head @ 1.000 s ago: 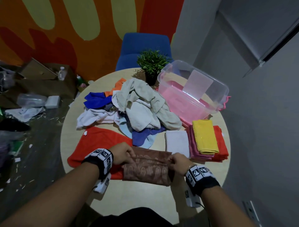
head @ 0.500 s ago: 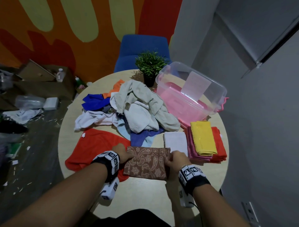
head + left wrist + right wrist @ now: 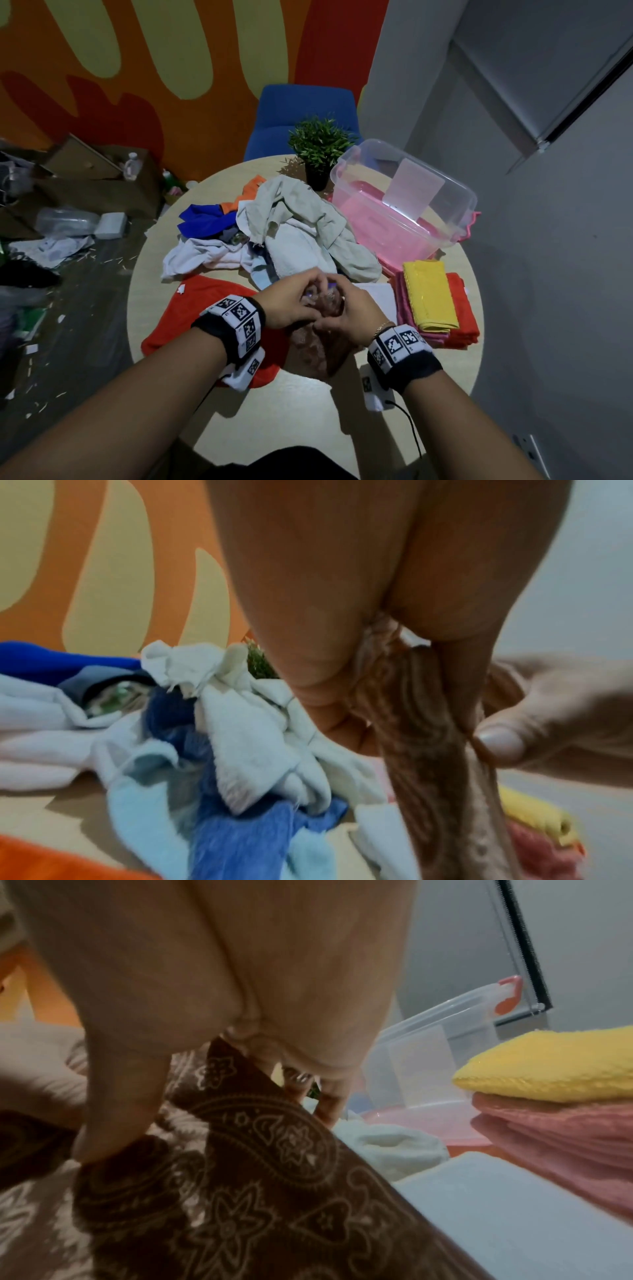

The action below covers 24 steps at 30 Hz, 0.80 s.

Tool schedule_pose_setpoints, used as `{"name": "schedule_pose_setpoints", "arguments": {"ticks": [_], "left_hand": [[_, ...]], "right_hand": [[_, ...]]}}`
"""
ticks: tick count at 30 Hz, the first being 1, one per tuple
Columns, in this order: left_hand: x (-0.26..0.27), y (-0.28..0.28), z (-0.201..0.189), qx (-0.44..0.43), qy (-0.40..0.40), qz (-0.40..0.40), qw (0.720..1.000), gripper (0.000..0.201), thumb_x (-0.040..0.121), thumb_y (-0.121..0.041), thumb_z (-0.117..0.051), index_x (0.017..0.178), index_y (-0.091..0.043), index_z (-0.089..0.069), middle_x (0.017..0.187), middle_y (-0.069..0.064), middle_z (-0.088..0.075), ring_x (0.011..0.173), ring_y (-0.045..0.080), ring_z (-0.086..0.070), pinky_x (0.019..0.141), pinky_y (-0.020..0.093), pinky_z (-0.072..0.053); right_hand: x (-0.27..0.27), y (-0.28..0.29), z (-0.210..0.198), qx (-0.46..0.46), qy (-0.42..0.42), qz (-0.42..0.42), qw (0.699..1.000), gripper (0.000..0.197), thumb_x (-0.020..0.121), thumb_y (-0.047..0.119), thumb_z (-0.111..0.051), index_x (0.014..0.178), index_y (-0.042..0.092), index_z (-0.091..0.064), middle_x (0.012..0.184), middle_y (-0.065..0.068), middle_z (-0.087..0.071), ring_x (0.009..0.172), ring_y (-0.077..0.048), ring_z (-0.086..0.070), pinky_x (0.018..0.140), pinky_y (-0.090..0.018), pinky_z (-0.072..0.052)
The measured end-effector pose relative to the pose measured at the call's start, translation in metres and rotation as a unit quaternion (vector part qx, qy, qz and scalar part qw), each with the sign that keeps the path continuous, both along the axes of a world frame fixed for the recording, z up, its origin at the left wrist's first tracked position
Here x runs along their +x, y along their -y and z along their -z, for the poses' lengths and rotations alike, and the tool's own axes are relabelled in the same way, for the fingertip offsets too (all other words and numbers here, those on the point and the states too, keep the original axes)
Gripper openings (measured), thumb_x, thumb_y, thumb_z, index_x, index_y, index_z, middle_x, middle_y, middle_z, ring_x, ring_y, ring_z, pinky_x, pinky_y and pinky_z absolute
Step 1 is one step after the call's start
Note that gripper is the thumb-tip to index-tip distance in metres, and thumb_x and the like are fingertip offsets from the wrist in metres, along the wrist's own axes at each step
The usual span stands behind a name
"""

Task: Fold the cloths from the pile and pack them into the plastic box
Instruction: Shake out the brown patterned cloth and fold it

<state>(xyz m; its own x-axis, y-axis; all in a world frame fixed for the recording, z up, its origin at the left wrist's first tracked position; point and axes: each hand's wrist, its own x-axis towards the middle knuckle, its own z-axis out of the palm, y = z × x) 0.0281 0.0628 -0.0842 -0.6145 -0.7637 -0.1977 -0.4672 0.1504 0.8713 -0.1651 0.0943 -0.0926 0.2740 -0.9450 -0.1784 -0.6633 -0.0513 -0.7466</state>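
Both hands meet above the near middle of the round table (image 3: 301,421), pinching the top of a brown paisley cloth (image 3: 317,353) that hangs folded between them. My left hand (image 3: 291,303) grips it from the left, my right hand (image 3: 356,313) from the right. The left wrist view shows the brown cloth (image 3: 428,750) bunched under the left fingers, with the right thumb (image 3: 503,739) pressed against it. In the right wrist view its paisley face (image 3: 274,1164) drapes down. The unfolded pile (image 3: 291,236) lies behind the hands. The clear plastic box (image 3: 404,205) stands at the far right.
An orange cloth (image 3: 202,308) is spread under my left wrist. A folded white cloth (image 3: 380,294) and a stack of folded yellow (image 3: 428,291), pink and red cloths lie right of the hands. A potted plant (image 3: 320,150) and blue chair (image 3: 305,116) stand behind the pile.
The brown cloth lay flat on the table, held at its two ends. My hands have since come together and lifted it, so it hangs folded in half.
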Motion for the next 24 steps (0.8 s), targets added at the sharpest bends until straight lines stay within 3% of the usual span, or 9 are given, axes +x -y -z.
{"name": "schedule_pose_setpoints", "arguments": {"ticks": [3,6,9,11,13,17,19,21,24], "left_hand": [[0.010,0.008,-0.015,0.008,0.041,-0.015,0.999,0.057,0.077,-0.020,-0.085,0.121,-0.027,-0.049,0.092,-0.005,-0.066,0.073,0.007,-0.063,0.068,0.021,-0.049],[0.027,0.016,-0.018,-0.085,0.144,-0.011,0.986,0.011,0.083,-0.022,-0.078,0.089,-0.018,-0.069,0.079,-0.001,-0.069,0.072,0.011,-0.062,0.066,0.028,-0.045],[0.026,0.019,-0.024,-0.120,0.083,-0.077,0.986,0.013,0.088,-0.014,-0.070,0.076,-0.017,-0.069,0.073,-0.001,-0.069,0.069,0.007,-0.062,0.062,0.027,-0.045],[0.023,0.019,-0.032,-0.135,0.045,-0.107,0.984,0.016,0.086,-0.010,-0.071,0.075,-0.022,-0.068,0.077,-0.008,-0.069,0.077,-0.001,-0.063,0.064,0.014,-0.044],[0.024,0.017,-0.033,-0.117,0.027,-0.101,0.988,0.014,0.081,-0.009,-0.076,0.078,-0.021,-0.069,0.082,-0.009,-0.071,0.081,-0.003,-0.064,0.068,0.010,-0.046],[0.027,0.000,0.002,-0.035,0.112,-0.001,0.993,0.014,0.074,-0.014,-0.081,0.079,-0.020,-0.069,0.089,-0.007,-0.073,0.084,0.008,-0.068,0.077,0.023,-0.055],[0.022,-0.015,0.029,-0.014,0.173,0.080,0.982,0.017,0.075,-0.011,-0.076,0.074,-0.021,-0.063,0.079,-0.005,-0.067,0.074,0.012,-0.062,0.069,0.024,-0.050],[0.017,-0.029,0.053,0.006,0.207,0.133,0.969,0.026,0.078,-0.011,-0.072,0.070,-0.026,-0.053,0.071,-0.007,-0.055,0.066,0.012,-0.050,0.062,0.024,-0.041],[0.016,-0.041,0.075,0.039,0.218,0.151,0.963,0.020,0.080,-0.020,-0.076,0.090,-0.027,-0.061,0.085,-0.009,-0.059,0.077,0.011,-0.054,0.072,0.027,-0.045]], "right_hand": [[-0.006,0.007,-0.013,0.010,0.062,0.022,0.998,0.036,0.073,0.017,-0.086,0.104,0.022,-0.070,0.093,0.008,-0.074,0.085,-0.001,-0.067,0.078,-0.020,-0.049],[-0.019,0.013,-0.018,0.013,0.094,0.065,0.993,0.017,0.076,0.008,-0.082,0.087,0.017,-0.073,0.080,0.003,-0.074,0.076,-0.008,-0.068,0.078,-0.029,-0.054],[-0.025,0.019,-0.027,-0.004,0.130,0.100,0.986,0.025,0.079,-0.001,-0.077,0.082,0.024,-0.071,0.075,0.004,-0.070,0.071,-0.008,-0.064,0.074,-0.028,-0.053],[-0.027,0.020,-0.034,-0.012,0.159,0.111,0.981,0.035,0.079,-0.006,-0.072,0.080,0.029,-0.070,0.075,0.005,-0.070,0.072,-0.010,-0.065,0.075,-0.028,-0.054],[-0.029,0.015,-0.036,-0.012,0.161,0.107,0.981,0.038,0.076,-0.008,-0.070,0.077,0.030,-0.071,0.078,0.000,-0.072,0.074,-0.016,-0.066,0.074,-0.030,-0.055],[-0.025,-0.011,-0.007,0.082,0.044,0.030,0.995,0.037,0.078,-0.010,-0.066,0.073,0.027,-0.065,0.072,0.001,-0.064,0.063,-0.008,-0.057,0.063,-0.024,-0.047],[-0.022,-0.026,0.024,0.137,-0.033,-0.033,0.989,0.036,0.078,-0.004,-0.068,0.070,0.031,-0.062,0.073,0.010,-0.062,0.066,-0.002,-0.056,0.069,-0.022,-0.046],[-0.020,-0.039,0.052,0.173,-0.079,-0.059,0.980,0.033,0.078,0.003,-0.070,0.068,0.033,-0.061,0.078,0.013,-0.061,0.075,-0.004,-0.057,0.076,-0.022,-0.047],[-0.019,-0.047,0.070,0.192,-0.056,-0.014,0.980,0.030,0.081,0.004,-0.069,0.072,0.031,-0.059,0.075,0.013,-0.061,0.070,-0.004,-0.056,0.070,-0.021,-0.047]]}}
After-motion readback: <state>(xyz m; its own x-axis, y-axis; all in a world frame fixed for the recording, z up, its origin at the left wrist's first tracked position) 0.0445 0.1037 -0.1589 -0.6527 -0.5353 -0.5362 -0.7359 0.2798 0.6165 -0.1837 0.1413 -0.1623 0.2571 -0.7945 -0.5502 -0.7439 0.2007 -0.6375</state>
